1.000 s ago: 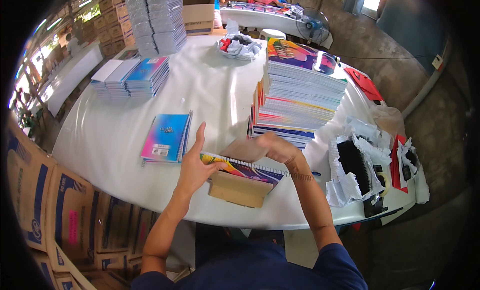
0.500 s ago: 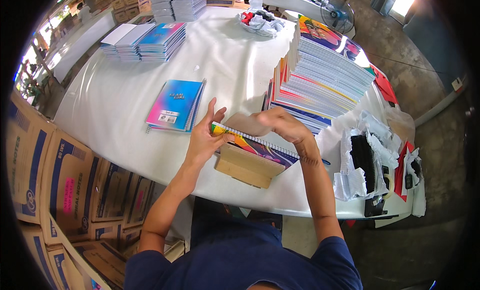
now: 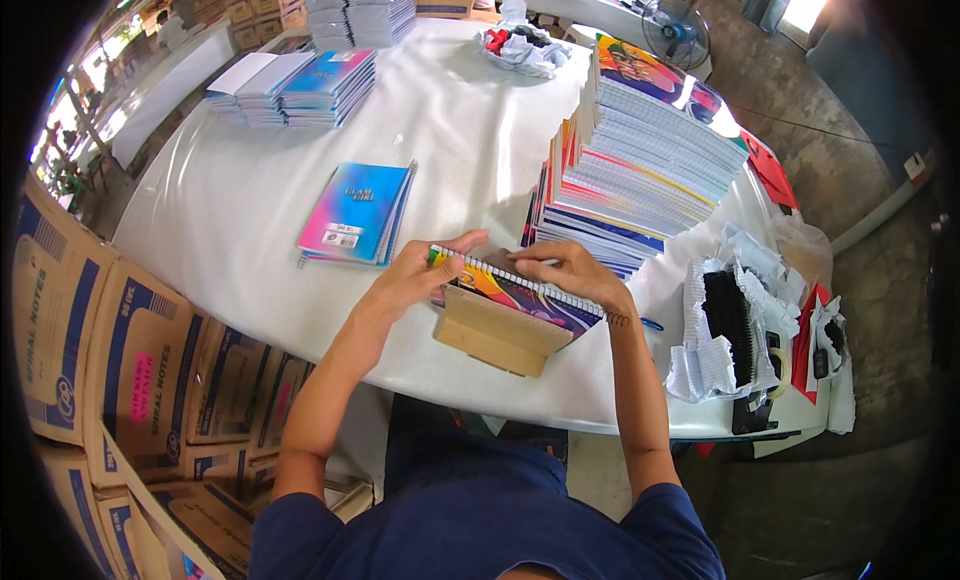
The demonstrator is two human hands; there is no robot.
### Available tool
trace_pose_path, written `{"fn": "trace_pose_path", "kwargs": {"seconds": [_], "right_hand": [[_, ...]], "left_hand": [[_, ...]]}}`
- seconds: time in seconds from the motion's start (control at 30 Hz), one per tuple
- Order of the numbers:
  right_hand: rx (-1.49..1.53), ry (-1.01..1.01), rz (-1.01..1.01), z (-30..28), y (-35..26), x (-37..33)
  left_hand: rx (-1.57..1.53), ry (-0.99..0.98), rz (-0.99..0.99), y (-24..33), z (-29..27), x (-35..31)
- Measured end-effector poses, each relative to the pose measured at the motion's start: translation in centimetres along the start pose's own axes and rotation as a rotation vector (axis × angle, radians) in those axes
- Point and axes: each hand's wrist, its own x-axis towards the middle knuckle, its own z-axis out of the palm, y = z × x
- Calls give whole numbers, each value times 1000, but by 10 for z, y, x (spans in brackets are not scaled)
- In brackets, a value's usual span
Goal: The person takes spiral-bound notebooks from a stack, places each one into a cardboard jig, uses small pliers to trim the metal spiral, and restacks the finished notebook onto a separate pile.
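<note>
A notebook [image 3: 520,298] with a colourful cover stands tilted, its punched edge upward, against a folded cardboard stand [image 3: 492,338] near the table's front. My left hand [image 3: 425,273] grips its left end, thumb on the near side and fingers behind. At the middle of the upper edge, my right hand [image 3: 565,272] is closed, fingertips pinched. Whatever they hold is too small to make out. Dark loops show by my right wrist; I cannot tell whether they belong to a binding coil. Left of my hands lies a small stack of blue-and-pink spiral notebooks [image 3: 355,215].
A tall fanned stack of notebooks [image 3: 650,165] stands to the right. Beyond it lie torn wrapping with black coils [image 3: 727,315] and a blue pen [image 3: 651,324]. More notebooks [image 3: 325,85] are piled at the far left. Cardboard cartons [image 3: 150,350] rise beside the table.
My right hand was blurred by motion at the upper edge and is now steadier, fingertips drawn together there. My left hand has lowered its raised fingers along the notebook.
</note>
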Motion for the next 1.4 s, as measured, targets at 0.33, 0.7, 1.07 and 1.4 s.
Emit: {"fn": "trace_pose_path", "kwargs": {"seconds": [0.33,0.7,1.07,1.4], "right_hand": [[-738,211,-63,6,77,-81],[-1124,625,156,-5,114,-175],[-435,635,-144,75,-42,-147],[-326,387,-45,77,-52,-137]], "left_hand": [[57,-119,146,9,-3,11],[414,336,585,105,27,-54],[1338,435,611,-16,108,-29],[1382,403,609,-14,106,-30]]}}
